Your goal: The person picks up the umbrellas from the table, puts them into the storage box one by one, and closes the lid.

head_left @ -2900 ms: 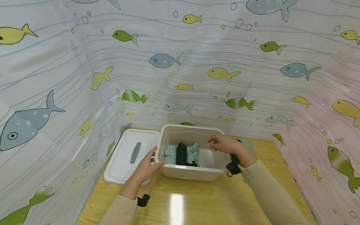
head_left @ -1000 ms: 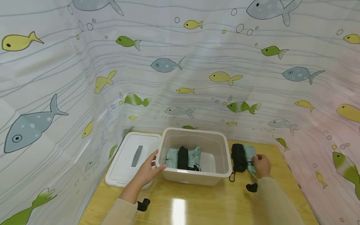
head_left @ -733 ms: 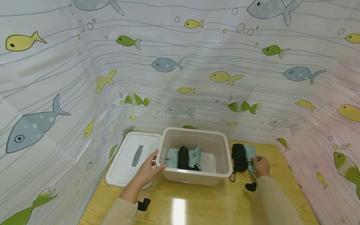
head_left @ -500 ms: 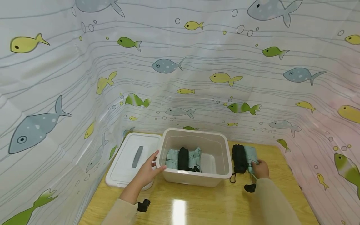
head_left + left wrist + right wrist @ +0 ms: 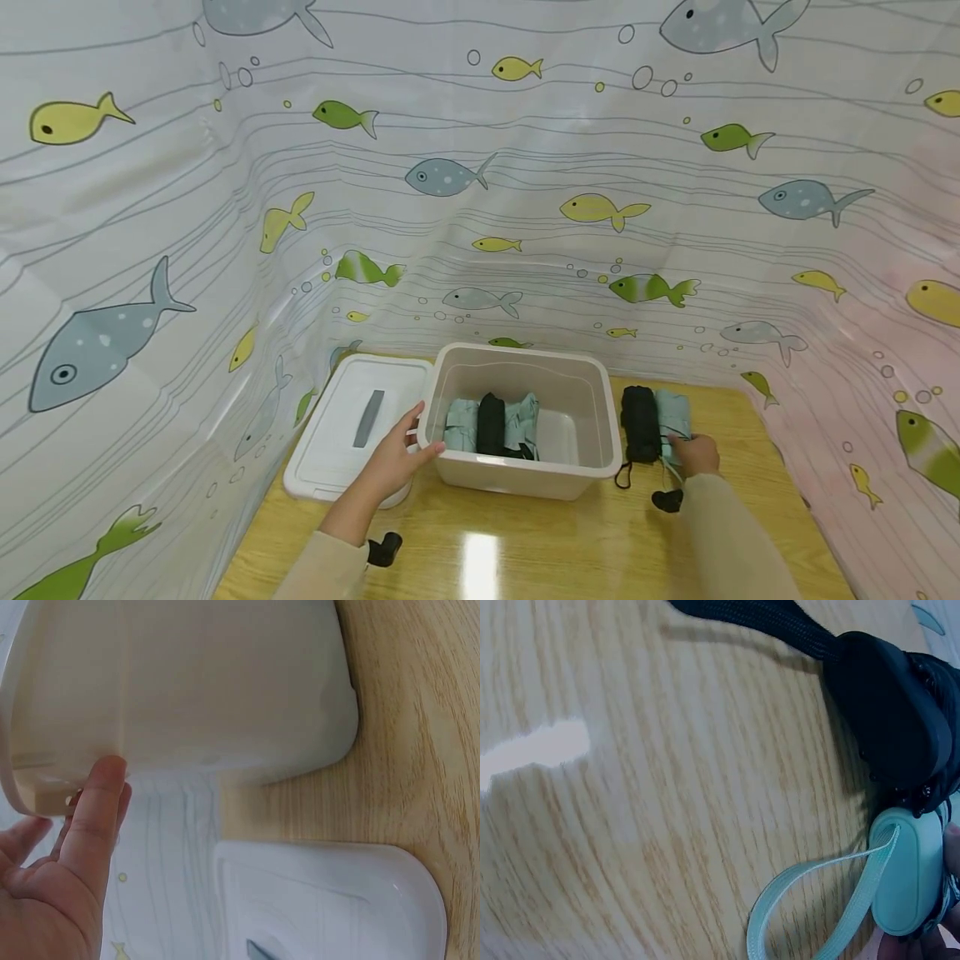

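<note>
A white plastic bin [image 5: 525, 479] stands on the wooden table, holding two mint folded umbrellas [image 5: 457, 423] with a black one [image 5: 491, 423] between them. My left hand [image 5: 397, 462] rests on the bin's left front corner, its fingers [image 5: 94, 817] straight against the bin wall [image 5: 187, 690]. Right of the bin lie a black folded umbrella [image 5: 640, 421] and a mint folded umbrella [image 5: 672, 414] side by side. My right hand [image 5: 696, 454] grips the mint one at its near end. The right wrist view shows the mint handle [image 5: 907, 877], its strap [image 5: 817, 900] and the black handle [image 5: 889, 712].
The bin's white lid [image 5: 352, 425] with a grey handle lies flat to the left, also in the left wrist view [image 5: 330, 900]. A fish-print curtain [image 5: 480, 208] walls the table on three sides. Bare wood [image 5: 525, 542] runs along the near edge.
My right hand has left the bin, gone down to the table on the right and closed on the mint umbrella. The left hand stays at the bin's corner.
</note>
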{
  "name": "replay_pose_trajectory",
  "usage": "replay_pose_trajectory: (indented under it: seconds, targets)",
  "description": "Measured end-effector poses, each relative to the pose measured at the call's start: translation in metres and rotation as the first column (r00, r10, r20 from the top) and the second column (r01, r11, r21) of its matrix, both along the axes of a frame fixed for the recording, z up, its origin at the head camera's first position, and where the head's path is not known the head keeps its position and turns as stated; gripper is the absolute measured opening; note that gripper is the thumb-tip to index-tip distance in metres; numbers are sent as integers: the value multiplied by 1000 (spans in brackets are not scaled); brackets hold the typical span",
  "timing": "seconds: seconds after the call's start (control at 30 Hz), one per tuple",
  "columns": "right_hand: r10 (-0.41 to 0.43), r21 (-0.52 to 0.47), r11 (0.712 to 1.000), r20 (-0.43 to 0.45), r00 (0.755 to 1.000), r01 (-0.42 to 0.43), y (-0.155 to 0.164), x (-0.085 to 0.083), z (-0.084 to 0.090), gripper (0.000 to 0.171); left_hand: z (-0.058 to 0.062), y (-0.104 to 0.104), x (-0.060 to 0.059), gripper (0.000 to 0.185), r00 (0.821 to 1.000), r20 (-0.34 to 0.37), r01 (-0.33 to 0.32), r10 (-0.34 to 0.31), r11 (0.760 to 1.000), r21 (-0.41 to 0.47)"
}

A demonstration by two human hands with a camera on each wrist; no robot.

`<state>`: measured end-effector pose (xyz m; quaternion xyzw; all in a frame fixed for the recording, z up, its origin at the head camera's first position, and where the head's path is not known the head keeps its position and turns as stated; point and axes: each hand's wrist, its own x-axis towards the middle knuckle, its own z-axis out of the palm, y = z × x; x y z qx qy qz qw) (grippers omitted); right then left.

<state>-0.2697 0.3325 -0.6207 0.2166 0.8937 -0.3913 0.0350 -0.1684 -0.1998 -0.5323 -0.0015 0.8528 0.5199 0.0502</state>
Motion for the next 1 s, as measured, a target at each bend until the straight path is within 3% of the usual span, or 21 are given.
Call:
replay_pose_trajectory:
  seconds: [0.23, 0.57, 0.8, 1.0]
  targets:
    - [-7, -17, 1000, 31, 1000, 8, 0, 6, 7, 64, -1, 0, 0, 94, 1000, 1, -2, 2, 1000, -9]
    - [16, -70, 997, 42, 999, -13, 9, 10, -6, 64, -2, 1, 0, 93, 1000, 5, -6, 6, 1000, -8]
    - [-37, -84, 995, 84, 996, 44, 7, 18, -6, 63, 0, 1, 1, 93, 1000, 1, -8, 8, 1000, -8]
    - [59, -47, 997, 82, 995, -55, 11, 26, -1, 57, 1, 1, 1, 93, 1000, 6, -9, 9, 1000, 4]
